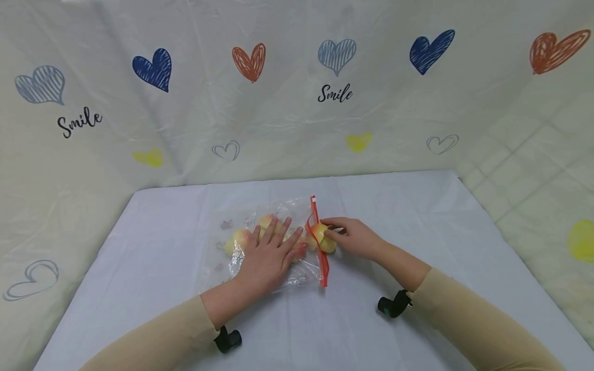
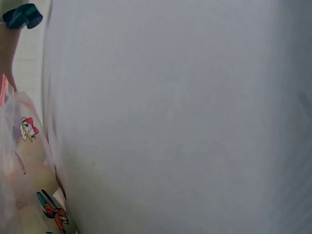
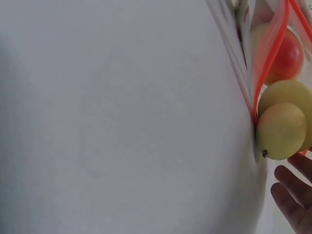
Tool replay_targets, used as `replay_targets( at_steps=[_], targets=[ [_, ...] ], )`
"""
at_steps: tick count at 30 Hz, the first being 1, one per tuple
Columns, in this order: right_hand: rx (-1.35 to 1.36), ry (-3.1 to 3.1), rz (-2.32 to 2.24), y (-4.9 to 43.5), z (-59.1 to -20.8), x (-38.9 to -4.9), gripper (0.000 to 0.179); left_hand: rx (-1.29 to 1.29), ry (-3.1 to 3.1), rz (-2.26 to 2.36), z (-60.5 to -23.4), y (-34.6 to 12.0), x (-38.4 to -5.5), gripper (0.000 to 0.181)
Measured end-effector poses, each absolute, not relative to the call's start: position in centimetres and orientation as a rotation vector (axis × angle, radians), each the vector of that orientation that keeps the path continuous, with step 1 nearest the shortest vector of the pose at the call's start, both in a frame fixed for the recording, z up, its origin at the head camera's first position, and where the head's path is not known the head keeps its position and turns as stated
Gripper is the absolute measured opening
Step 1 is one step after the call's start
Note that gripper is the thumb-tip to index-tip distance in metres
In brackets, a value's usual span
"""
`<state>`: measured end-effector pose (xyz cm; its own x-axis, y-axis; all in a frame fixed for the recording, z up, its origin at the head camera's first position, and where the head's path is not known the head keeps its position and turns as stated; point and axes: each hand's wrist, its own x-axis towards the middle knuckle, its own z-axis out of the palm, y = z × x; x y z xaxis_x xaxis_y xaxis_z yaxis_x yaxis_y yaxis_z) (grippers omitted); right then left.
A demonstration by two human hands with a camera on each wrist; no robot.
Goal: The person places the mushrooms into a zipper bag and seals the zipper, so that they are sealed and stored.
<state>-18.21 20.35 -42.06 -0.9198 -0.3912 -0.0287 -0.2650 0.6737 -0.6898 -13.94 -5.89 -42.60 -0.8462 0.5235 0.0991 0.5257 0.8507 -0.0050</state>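
A clear zip bag (image 1: 297, 275) with a red closure strip (image 1: 324, 275) lies on its side, its mouth towards the right. Inside are several yellow pears (image 1: 240, 240) with a red blush. My left hand (image 1: 265, 258) rests flat on the bag, fingers spread. At the mouth, my right hand (image 1: 356, 238) holds a pear (image 1: 329, 245) between thumb and fingers, partly past the red strip. The right wrist view shows this pear (image 3: 280, 131) beside the fingers (image 3: 292, 187); the thumb is hidden there. Cartoon prints mark the bag (image 2: 30, 158) in the left wrist view.
A white cloth covers the table (image 1: 153, 247). Behind it hangs a pale backdrop (image 1: 287, 113) with printed hearts. A black wrist camera (image 1: 228, 339) sits under the left sleeve, and another black camera (image 1: 393, 304) under the right.
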Motion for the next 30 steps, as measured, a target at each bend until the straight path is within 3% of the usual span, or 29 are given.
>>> replay_targets(
  at_steps=[9, 20, 30],
  targets=[
    [-0.415, 2.754, -1.092, 19.4, -41.8, -18.4, 0.043, -0.835, -2.903, -0.064, -42.6, -5.7, -14.0, 0.057],
    [-0.265, 2.632, -1.326, 17.4, -41.9, -18.2, 0.023, -0.851, -2.828, -0.073, -42.5, -5.5, -14.1, 0.052],
    [-0.252, 2.479, -1.380, 17.8, -42.6, -18.3, 0.027, -0.854, -2.874, -0.097, -42.5, -5.5, -14.0, 0.053]
  ],
)
